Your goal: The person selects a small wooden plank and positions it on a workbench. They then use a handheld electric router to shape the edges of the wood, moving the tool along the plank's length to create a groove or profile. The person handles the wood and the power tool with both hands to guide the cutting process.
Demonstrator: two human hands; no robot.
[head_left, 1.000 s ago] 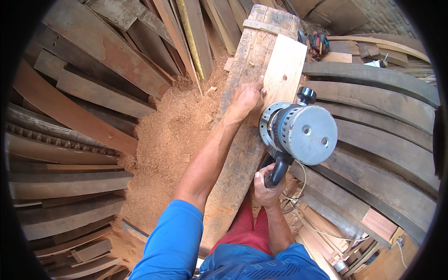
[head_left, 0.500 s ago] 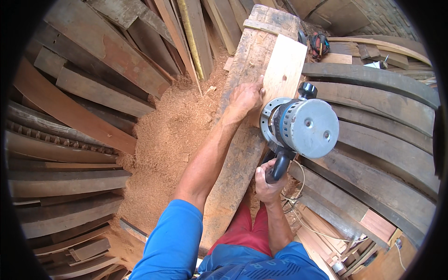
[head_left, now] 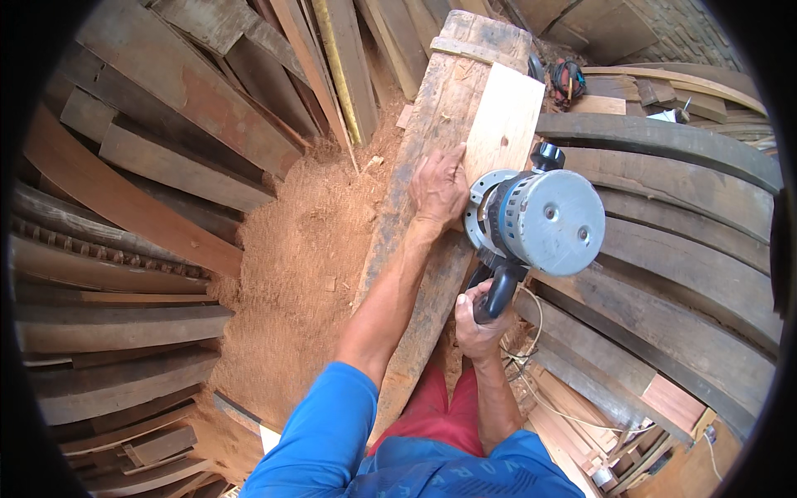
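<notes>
A router (head_left: 554, 222) with a silver-grey round motor housing and a black knob sits tilted at the near end and right edge of a pale wooden board (head_left: 505, 116). Around its black handle my right hand (head_left: 478, 325) is closed. My left hand (head_left: 440, 187) has its fingers bent against the board's left edge, close to the router's round base plate. Beneath the board lies a thick, worn wooden plank (head_left: 432, 274). The router's bit and the board's near end are hidden by the machine and my hand.
Sawdust (head_left: 303, 249) covers the floor to the left. Long planks (head_left: 183, 162) fan out along the left side, and curved timbers (head_left: 664, 183) are stacked on the right. A pale cord (head_left: 531, 353) loops below the router. A wooden strip (head_left: 477, 50) crosses the plank's far end.
My left hand has shifted slightly nearer to me along the board's edge, its forearm swinging a little right. The router has moved only slightly; my right hand keeps its hold.
</notes>
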